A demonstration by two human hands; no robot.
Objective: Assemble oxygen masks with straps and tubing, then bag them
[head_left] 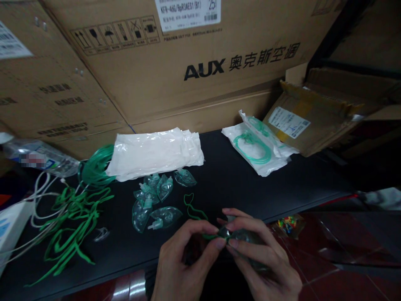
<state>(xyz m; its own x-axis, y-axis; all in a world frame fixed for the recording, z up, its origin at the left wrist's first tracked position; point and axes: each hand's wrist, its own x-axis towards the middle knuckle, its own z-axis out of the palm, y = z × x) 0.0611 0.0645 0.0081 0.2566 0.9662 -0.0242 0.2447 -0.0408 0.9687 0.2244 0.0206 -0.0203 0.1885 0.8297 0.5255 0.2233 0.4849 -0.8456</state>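
Note:
Close to the table's front edge, my left hand [188,255] pinches a thin green elastic strap [194,212] between thumb and index finger. The strap's loose end curls away over the black tabletop. My right hand [266,255] grips a clear green-tinted oxygen mask [244,235], largely covered by the fingers. Both hands' fingertips meet at the mask's edge, where the strap touches it; whether it passes through a hole there is hidden. To the left lie several similar masks [166,216] and a tangle of green straps [73,230].
White pouches [150,152] lie at the back, beside coiled green tubing [97,167] and a plastic bottle [46,156]. Packaged tubing [253,146] sits right, near an open carton [291,113]. A large cardboard box [200,100] walls the rear. White cables [40,209] cross the left side.

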